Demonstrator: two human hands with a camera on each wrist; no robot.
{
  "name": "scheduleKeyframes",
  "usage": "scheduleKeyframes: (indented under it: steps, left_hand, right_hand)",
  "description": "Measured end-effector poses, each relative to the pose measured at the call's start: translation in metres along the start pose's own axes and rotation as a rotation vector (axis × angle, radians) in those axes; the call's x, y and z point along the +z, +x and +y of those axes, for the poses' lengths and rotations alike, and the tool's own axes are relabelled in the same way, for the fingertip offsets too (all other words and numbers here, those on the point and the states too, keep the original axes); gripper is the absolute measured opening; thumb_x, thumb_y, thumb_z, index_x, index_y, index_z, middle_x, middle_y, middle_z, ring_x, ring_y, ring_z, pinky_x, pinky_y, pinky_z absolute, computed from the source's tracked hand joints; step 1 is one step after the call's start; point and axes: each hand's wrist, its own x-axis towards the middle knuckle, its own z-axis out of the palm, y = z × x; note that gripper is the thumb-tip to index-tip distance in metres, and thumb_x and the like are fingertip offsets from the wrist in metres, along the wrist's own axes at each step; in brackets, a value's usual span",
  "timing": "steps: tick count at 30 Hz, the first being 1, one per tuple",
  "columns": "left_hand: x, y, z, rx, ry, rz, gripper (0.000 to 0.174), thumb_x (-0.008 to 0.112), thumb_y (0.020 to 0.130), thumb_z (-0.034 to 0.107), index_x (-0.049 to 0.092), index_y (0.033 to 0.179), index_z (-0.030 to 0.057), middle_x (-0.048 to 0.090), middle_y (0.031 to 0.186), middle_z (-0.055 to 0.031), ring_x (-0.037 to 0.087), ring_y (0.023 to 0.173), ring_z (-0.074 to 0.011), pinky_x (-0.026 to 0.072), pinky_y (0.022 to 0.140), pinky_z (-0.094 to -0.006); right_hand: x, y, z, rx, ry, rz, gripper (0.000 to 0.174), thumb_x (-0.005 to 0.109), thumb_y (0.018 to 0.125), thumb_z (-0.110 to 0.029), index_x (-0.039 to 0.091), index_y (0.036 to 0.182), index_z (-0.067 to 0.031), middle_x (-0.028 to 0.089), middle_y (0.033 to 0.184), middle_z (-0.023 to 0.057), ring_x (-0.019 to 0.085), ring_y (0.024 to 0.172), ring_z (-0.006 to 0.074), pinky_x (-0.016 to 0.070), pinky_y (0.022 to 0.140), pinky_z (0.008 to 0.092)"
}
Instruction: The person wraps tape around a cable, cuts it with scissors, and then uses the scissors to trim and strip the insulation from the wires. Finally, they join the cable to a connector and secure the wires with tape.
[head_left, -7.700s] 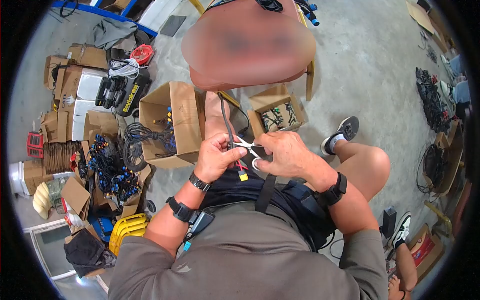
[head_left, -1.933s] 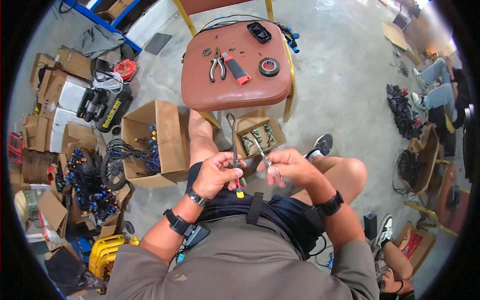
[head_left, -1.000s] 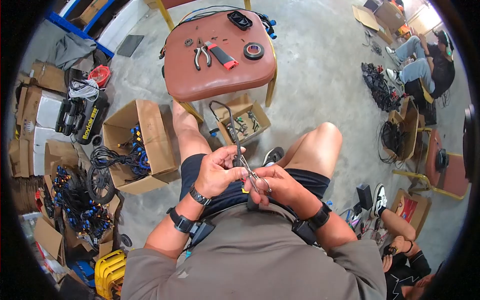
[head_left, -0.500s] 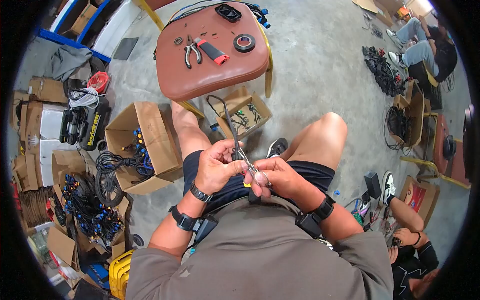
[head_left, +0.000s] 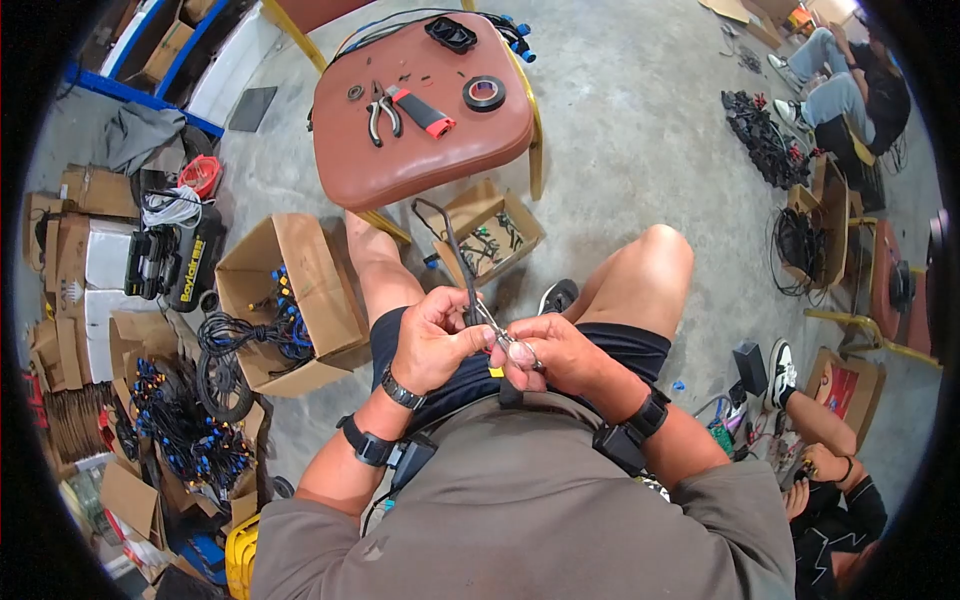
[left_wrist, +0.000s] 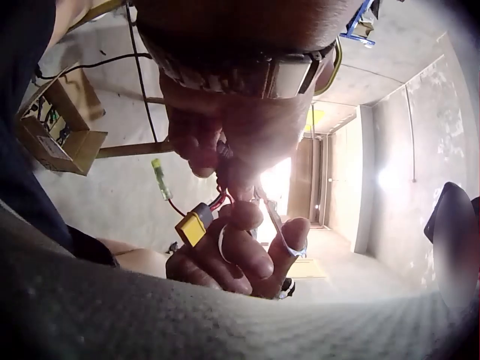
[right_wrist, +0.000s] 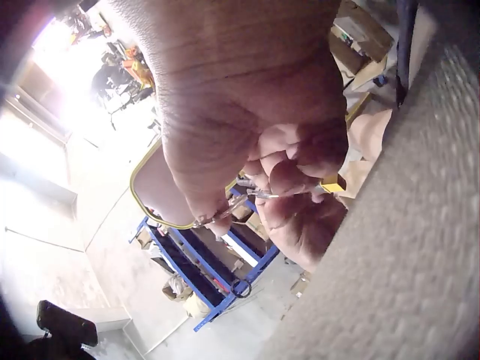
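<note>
My left hand [head_left: 430,342] pinches a black sleeved cable [head_left: 461,252] between thumb and fingers, its far part looping up towards the chair. Small scissors [head_left: 503,335] are in my right hand [head_left: 568,355], fingers in the handle loops, with the blades at the cable by the left thumb. From the cable's lower end hangs a yellow connector [left_wrist: 193,226] on red and black wires, beside a clear green-tinted connector [left_wrist: 160,178] in the left wrist view. Right fingers partly hide the wires. In the right wrist view the scissors [right_wrist: 251,193] cross between the hands.
The chair seat [head_left: 420,165] holds pliers [head_left: 383,115], a red-black cutter [head_left: 424,112] and black tape [head_left: 484,93]. Below stands a small box [head_left: 530,243] of connectors; left of it, a larger cable box [head_left: 330,290]. Seated people [head_left: 850,90] are at right.
Earlier the scissors were apart from the cable; the right hand has since brought them against it beside the left hand. Over the last half second both hands have barely moved.
</note>
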Motion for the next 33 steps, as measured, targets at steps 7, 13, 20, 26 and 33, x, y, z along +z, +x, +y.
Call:
scheduleKeyframes:
  steps: [7, 13, 20, 26, 33]
  left_hand:
    - [0.001, -0.007, 0.000, 0.019, 0.105, 0.003, 0.034, 0.077, 0.077, 0.004, 0.060, 0.106, 0.0016, 0.061, 0.079, 0.0028, 0.050, 0.062, -0.0014, 0.0409, 0.053, -0.0166]
    - [0.001, -0.005, 0.002, 0.040, 0.164, 0.018, 0.030, 0.078, 0.076, 0.007, 0.061, 0.101, 0.0024, 0.058, 0.071, 0.0045, 0.046, 0.058, -0.0005, 0.0366, 0.050, -0.0172]
    - [0.005, -0.007, 0.007, 0.093, 0.130, 0.027, 0.028, 0.076, 0.076, 0.006, 0.061, 0.099, 0.0007, 0.057, 0.065, 0.0038, 0.046, 0.055, -0.0011, 0.0364, 0.049, -0.0185]
    - [0.001, -0.009, 0.002, 0.152, 0.164, -0.003, 0.028, 0.075, 0.077, 0.003, 0.060, 0.100, 0.0000, 0.058, 0.067, 0.0035, 0.047, 0.057, -0.0015, 0.0377, 0.051, -0.0192]
    - [0.002, -0.012, -0.005, 0.132, 0.012, -0.023, 0.030, 0.075, 0.077, 0.000, 0.059, 0.102, -0.0005, 0.062, 0.077, -0.0002, 0.051, 0.064, -0.0025, 0.0427, 0.058, -0.0185]
  right_hand:
    - [0.004, -0.001, 0.009, 0.035, 0.079, 0.028, 0.029, 0.063, 0.088, -0.030, 0.064, 0.090, -0.0018, 0.059, 0.065, 0.0032, 0.048, 0.051, 0.0059, 0.0331, 0.045, 0.0186]
    - [0.003, -0.002, 0.008, 0.029, 0.047, 0.028, 0.030, 0.064, 0.087, -0.033, 0.064, 0.090, -0.0022, 0.059, 0.065, 0.0038, 0.049, 0.050, 0.0067, 0.0345, 0.044, 0.0187]
    - [0.003, -0.002, 0.008, 0.032, 0.099, -0.061, 0.028, 0.064, 0.090, -0.029, 0.063, 0.090, -0.0006, 0.060, 0.065, 0.0064, 0.055, 0.050, 0.0111, 0.0433, 0.044, 0.0223]
    - [0.004, -0.005, 0.009, 0.034, 0.097, -0.109, 0.028, 0.063, 0.090, -0.028, 0.062, 0.092, -0.0003, 0.061, 0.066, 0.0059, 0.055, 0.051, 0.0113, 0.0438, 0.045, 0.0222]
    - [0.006, -0.011, 0.006, 0.036, 0.005, -0.129, 0.028, 0.064, 0.090, -0.029, 0.061, 0.093, -0.0012, 0.061, 0.068, 0.0039, 0.055, 0.054, 0.0098, 0.0440, 0.049, 0.0214]
